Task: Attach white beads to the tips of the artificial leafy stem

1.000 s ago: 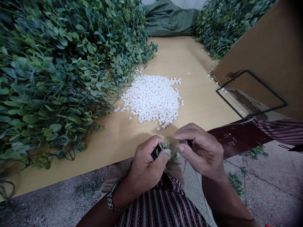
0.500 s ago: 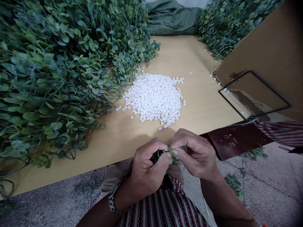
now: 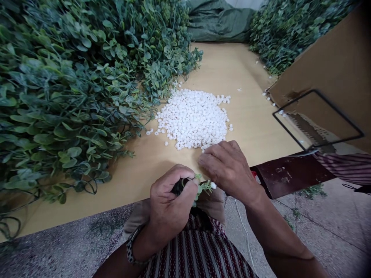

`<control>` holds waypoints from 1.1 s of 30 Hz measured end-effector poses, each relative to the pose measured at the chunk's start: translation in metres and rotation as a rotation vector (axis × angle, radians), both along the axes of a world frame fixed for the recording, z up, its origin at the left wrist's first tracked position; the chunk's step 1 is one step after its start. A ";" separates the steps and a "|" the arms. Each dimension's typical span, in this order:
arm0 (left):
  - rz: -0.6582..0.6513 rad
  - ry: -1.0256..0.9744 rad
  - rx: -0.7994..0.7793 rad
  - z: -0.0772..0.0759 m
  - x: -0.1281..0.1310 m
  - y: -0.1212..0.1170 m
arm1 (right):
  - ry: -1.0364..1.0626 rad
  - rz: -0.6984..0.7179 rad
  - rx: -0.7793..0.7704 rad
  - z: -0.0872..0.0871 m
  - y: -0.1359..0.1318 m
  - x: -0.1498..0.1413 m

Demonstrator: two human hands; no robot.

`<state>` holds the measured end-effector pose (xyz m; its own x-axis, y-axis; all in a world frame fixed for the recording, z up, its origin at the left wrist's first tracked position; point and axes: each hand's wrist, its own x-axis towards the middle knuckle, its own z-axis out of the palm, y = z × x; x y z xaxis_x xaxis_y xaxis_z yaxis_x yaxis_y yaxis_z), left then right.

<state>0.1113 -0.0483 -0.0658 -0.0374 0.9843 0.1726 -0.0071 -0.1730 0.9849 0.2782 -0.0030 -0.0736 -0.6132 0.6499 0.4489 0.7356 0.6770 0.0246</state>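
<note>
Pinched between the thumb and forefinger of my left hand (image 3: 174, 200) is a green leafy sprig (image 3: 199, 189), which looks like artificial foliage. A small white piece (image 3: 213, 185) sits at the sprig's right tip. My right hand (image 3: 226, 168) is above the table's near edge, at the front of a pile of small white plastic pieces (image 3: 194, 117). Its fingers are curled together and point down toward the pile. The fingertips are hidden, so whatever they hold does not show.
A large heap of green foliage (image 3: 72, 85) covers the left of the table (image 3: 232, 69). More foliage (image 3: 290, 31) lies at the back right, near a green cloth sack (image 3: 220, 23). At right stand a cardboard sheet (image 3: 324, 65) and a black wire frame (image 3: 337, 114).
My right hand has let go of the sprig and moved up to the near edge of the white pile. My left hand, still holding the sprig, has shifted slightly left; a white tip now shows.
</note>
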 end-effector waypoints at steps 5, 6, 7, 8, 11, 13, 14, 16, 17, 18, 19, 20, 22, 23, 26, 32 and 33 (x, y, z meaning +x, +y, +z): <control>-0.013 -0.031 -0.067 -0.001 -0.001 0.000 | 0.480 0.031 -0.106 -0.001 -0.003 0.000; -0.018 -0.039 -0.079 0.000 -0.001 0.000 | 0.637 0.050 -0.201 0.001 -0.005 -0.001; -0.024 -0.044 -0.090 0.000 0.000 0.000 | 0.780 0.071 -0.312 0.002 -0.007 -0.002; -0.030 -0.047 -0.098 0.001 0.000 0.000 | 0.904 0.089 -0.418 0.004 -0.011 -0.004; -0.061 -0.061 -0.116 0.003 0.003 0.000 | 1.138 0.099 -0.625 0.005 -0.021 -0.008; -0.092 -0.079 -0.128 0.004 0.005 -0.001 | 1.231 0.075 -0.704 0.002 -0.027 -0.010; -0.108 -0.088 -0.134 0.004 0.006 -0.001 | 1.270 0.064 -0.736 0.000 -0.029 -0.011; -0.129 -0.092 -0.150 0.005 0.008 -0.002 | 1.332 0.045 -0.782 -0.002 -0.034 -0.012; -0.134 -0.090 -0.150 0.005 0.010 -0.002 | 1.354 0.036 -0.793 -0.003 -0.035 -0.013; -0.135 -0.085 -0.148 0.004 0.011 -0.002 | 1.371 0.026 -0.794 -0.004 -0.037 -0.013; -0.134 -0.080 -0.142 0.004 0.012 -0.001 | 1.378 0.014 -0.789 -0.004 -0.038 -0.014; -0.134 -0.075 -0.136 0.003 0.012 -0.001 | 1.378 0.002 -0.777 -0.003 -0.039 -0.015; -0.133 -0.065 -0.126 0.002 0.014 0.000 | 1.357 -0.017 -0.736 -0.003 -0.040 -0.015; -0.130 -0.058 -0.124 0.002 0.014 0.000 | 1.340 -0.022 -0.708 -0.002 -0.041 -0.016; -0.115 -0.029 -0.117 0.002 0.014 0.000 | 1.282 -0.022 -0.603 -0.003 -0.041 -0.016; -0.093 0.010 -0.083 0.002 0.013 0.001 | 1.107 -0.017 -0.405 -0.007 -0.041 -0.012; -0.090 0.014 -0.083 0.002 0.014 0.001 | 1.089 -0.018 -0.393 -0.007 -0.041 -0.012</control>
